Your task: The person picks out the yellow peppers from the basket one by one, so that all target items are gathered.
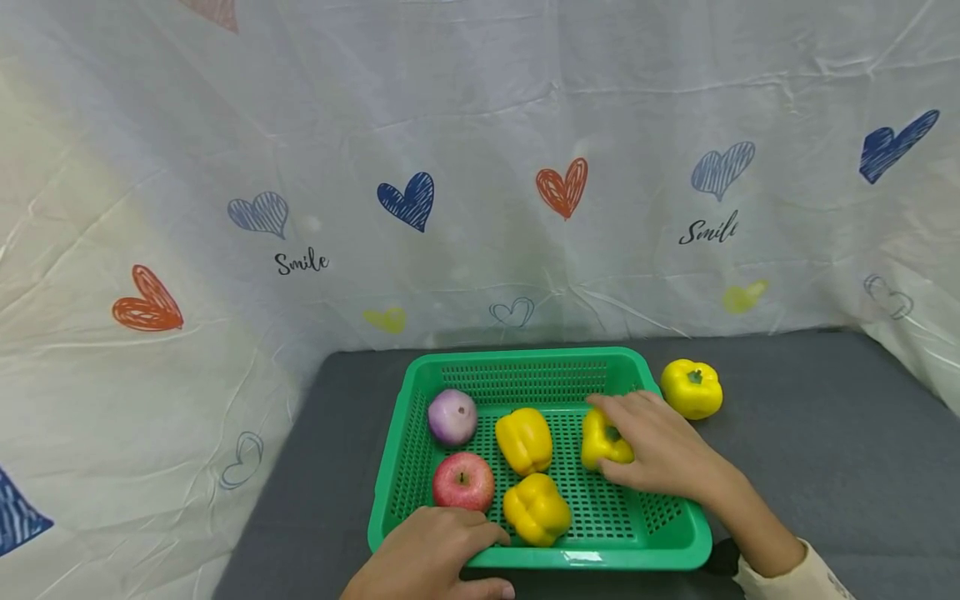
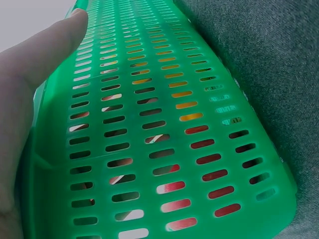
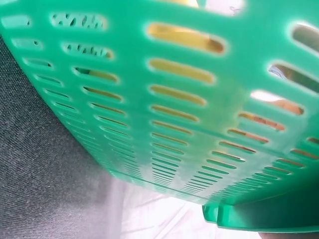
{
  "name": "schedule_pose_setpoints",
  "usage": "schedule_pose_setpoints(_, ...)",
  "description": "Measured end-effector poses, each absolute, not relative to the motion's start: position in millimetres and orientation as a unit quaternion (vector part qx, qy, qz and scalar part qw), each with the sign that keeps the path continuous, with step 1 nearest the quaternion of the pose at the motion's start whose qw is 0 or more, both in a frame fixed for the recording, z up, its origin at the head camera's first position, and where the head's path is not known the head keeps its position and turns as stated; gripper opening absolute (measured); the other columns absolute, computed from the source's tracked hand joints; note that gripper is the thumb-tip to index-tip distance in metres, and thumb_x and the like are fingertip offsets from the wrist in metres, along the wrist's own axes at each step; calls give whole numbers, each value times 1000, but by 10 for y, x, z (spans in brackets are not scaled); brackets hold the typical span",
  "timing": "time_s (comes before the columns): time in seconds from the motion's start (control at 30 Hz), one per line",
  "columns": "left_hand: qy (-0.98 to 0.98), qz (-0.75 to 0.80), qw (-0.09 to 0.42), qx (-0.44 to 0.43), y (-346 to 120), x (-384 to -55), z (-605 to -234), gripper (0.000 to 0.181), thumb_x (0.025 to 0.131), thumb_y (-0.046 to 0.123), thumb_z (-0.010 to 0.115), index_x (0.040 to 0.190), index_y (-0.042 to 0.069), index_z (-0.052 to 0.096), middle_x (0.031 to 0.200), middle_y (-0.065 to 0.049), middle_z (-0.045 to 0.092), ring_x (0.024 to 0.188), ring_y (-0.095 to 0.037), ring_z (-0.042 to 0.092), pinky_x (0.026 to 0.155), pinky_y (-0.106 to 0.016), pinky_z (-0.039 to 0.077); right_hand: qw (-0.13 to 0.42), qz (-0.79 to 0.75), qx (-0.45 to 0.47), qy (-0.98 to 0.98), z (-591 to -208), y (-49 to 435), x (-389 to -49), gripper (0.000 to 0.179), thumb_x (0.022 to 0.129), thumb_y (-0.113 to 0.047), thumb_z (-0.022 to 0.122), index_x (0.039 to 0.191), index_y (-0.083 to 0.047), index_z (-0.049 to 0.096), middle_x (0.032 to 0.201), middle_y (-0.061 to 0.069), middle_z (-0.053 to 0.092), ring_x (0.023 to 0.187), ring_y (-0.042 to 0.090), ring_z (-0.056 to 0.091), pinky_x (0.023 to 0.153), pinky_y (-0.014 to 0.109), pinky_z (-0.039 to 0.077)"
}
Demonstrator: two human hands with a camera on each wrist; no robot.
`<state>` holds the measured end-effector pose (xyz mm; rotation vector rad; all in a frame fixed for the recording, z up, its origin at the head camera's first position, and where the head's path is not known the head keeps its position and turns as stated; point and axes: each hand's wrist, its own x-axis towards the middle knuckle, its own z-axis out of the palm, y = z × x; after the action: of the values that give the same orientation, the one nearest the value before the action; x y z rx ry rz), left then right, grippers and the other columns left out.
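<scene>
In the head view, a green plastic basket (image 1: pixel 592 557) with slotted walls stands on the table. My right hand (image 1: pixel 663 446) reaches over its right side and grips a yellow bell pepper (image 1: pixel 596 442), fingers at the far side and thumb at the near one. My left hand (image 1: pixel 442 554) holds the basket's near rim at the left, fingers over the edge; its thumb (image 2: pixel 47 52) lies along the outer wall in the left wrist view. Also in the basket are two yellow bell peppers (image 1: pixel 524 442), a red apple (image 1: pixel 463 482) and a purple onion (image 1: pixel 452 417).
Another yellow bell pepper (image 1: pixel 692 389) sits on the dark grey tabletop (image 1: pixel 817 433), just outside the basket's far right corner. Behind the table hangs a pale curtain (image 1: pixel 480 250) printed with hearts. The basket's wall (image 3: pixel 164 134) fills much of the right wrist view.
</scene>
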<state>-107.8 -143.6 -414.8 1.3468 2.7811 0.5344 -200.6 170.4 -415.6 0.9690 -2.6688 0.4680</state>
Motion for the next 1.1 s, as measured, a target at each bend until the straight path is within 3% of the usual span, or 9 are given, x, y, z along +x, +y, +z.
schedule_pose_setpoints(0.5,888,176,-1,425,-1431,-1067,-4133,31,84,52,51,102,28,60,89,24,53,72,9,45,65,-12,40,142,146,351,-914,-4168,1698,-2001,58,70,-53,66,118,-20,57,104,-9,58,91,10,50,87,36,34)
schedule_pose_setpoints(0.83,890,163,5,425,-1424,-1073,-4132,32,85,53,49,102,28,61,90,23,54,73,8,47,66,-15,42,126,129,355,-917,-4162,1711,-2001,89,63,-60,68,136,-18,39,110,-7,59,93,9,54,90,39,30)
schedule_pose_setpoints(1.1,891,158,-5,425,-1439,-1070,-4153,33,85,54,48,102,29,60,90,24,53,74,8,47,66,-16,42,131,130,364,-913,-4180,1714,-2009,87,64,-57,70,136,-19,38,109,-9,58,93,9,54,91,38,30)
